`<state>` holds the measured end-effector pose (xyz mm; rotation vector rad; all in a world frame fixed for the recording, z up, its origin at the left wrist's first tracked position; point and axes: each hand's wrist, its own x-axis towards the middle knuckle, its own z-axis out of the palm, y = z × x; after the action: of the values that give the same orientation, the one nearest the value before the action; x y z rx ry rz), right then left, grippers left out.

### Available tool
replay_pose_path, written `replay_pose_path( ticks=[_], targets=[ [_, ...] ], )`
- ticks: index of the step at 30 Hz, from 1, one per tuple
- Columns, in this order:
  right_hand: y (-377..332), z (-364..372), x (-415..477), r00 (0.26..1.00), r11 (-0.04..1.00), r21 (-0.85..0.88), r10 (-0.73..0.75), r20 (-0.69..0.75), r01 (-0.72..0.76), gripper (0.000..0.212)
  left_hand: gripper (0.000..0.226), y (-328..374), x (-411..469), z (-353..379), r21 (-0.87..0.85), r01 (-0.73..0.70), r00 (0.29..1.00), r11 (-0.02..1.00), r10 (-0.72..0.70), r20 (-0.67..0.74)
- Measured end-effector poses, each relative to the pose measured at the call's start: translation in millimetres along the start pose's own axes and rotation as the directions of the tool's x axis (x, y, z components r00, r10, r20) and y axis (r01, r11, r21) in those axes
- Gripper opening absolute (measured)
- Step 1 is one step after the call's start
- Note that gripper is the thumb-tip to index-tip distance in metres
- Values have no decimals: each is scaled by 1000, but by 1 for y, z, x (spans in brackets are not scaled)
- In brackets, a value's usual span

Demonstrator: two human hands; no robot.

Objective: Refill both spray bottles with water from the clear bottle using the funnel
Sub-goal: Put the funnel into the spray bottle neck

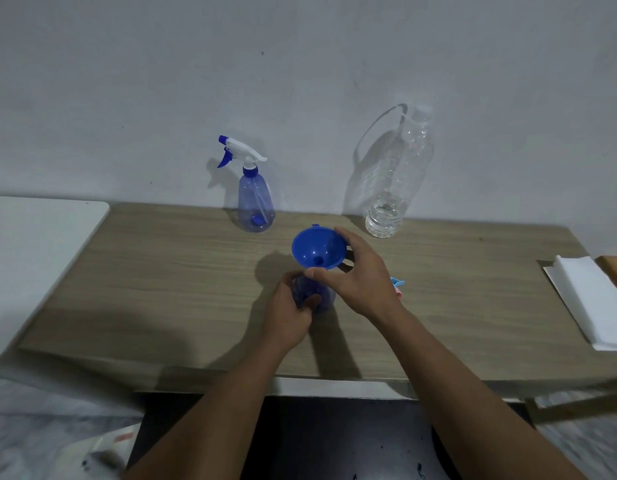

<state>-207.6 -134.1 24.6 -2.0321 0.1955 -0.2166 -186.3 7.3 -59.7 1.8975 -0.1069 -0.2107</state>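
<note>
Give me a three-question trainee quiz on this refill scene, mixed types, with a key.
1. True or false: the right hand holds the blue plastic funnel.
2. Water in the clear plastic bottle: A nearly full, B low, near the bottom, C none.
3. Fill in: the ____ hand grips the translucent blue bottle beside the funnel.
Key: 1 true; 2 B; 3 left hand.

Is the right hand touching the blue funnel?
Touching: in the head view the right hand grips the blue funnel by its rim, thumb and fingers on opposite sides.
</note>
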Motion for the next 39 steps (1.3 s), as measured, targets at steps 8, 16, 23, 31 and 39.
replay_pose_path(
  ticks=[8,16,23,31,39],
  targets=[
    [-3,1,-4,1000,1000,1,10,-6,-10,88,42,1,-3,3,-49,-15,1000,999,15,-19],
    [0,-3,-10,1000,999,-33,5,-22,-5,87,56,0,-16,0,-57,9,997,998,-14,-81],
    [-3,-48,0,992,996,-85,-37,-124,27,65,28,1,-61,37,234,-235,919,943,294,-262],
    [-8,-134,80,969,922,-371,-183,-165,111,71,36,87,0,123,84,-156,982,984,164,-92],
    [-3,-171,173,964,895,-378,-264,-22,236,85,110,125,134,162,78,-22,990,997,33,-135]
  ],
)
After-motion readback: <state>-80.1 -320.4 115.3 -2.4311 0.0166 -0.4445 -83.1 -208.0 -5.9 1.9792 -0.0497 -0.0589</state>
